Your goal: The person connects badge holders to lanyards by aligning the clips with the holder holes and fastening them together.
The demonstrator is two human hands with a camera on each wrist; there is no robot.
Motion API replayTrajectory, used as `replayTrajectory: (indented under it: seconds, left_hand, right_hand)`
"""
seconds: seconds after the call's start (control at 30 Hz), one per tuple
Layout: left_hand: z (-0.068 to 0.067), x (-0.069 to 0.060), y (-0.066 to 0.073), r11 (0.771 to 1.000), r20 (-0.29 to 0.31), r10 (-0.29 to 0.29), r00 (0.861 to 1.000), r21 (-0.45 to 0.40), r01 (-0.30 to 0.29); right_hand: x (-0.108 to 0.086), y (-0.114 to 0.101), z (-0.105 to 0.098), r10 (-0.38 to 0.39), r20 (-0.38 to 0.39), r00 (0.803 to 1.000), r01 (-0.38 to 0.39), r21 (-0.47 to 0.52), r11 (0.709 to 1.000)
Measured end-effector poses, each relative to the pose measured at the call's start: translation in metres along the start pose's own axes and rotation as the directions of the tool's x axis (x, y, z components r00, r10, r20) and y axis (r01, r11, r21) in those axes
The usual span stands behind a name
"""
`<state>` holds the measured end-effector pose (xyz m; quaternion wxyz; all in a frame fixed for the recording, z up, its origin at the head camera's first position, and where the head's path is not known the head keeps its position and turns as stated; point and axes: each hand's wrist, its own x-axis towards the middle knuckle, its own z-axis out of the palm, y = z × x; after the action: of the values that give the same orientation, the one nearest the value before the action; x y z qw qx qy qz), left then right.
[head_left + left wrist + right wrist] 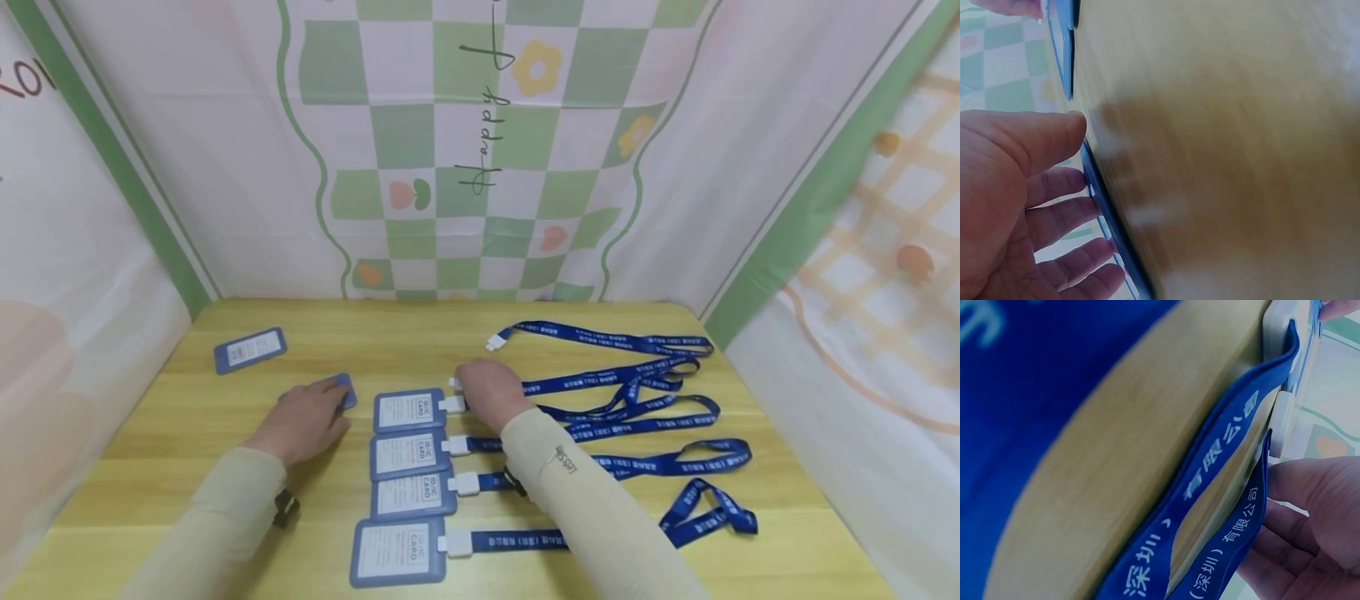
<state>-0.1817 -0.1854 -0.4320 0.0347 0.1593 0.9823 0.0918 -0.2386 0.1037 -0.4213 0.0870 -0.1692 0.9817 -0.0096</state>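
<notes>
Hands apart: left hand (303,423) rests, fingers extended, on card holder (347,390), left of centre; right hand (491,393) at lanyard (562,384), grip unclear. Probably pairing step; next needs holder lifted toward clip (454,383).

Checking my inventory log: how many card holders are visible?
6: one card holder at back left, another under the left grip, four in a column rightward. Overlaps might hide more.

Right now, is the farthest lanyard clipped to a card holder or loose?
Loose: in the head view, the farthest lanyard ends in a white clip lying on the table, nothing attached.
</notes>
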Motion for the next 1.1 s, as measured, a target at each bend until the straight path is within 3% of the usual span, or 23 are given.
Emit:
replayTrajectory:
  seconds: [0.4,0.8,1.1]
  left_hand:
    - [-0.004,0.005,0.001,1.0,0.018,-0.001,1.0,-0.022,0.001]
    - [-0.006,0.011,0.007,0.993,0.098,-0.093,0.991,-0.065,0.099]
    - [-0.001,0.018,0.008,0.991,0.101,-0.092,0.991,-0.09,0.101]
  right_hand:
    - [0.0,0.001,-0.001,-0.008,-0.011,1.0,0.008,-0.008,1.0]
    - [0.0,0.002,-0.002,-0.012,-0.004,1.0,0.012,-0.007,1.0]
    - [0.0,0.0,-0.002,-0.021,-0.006,1.0,0.021,-0.02,1.0]
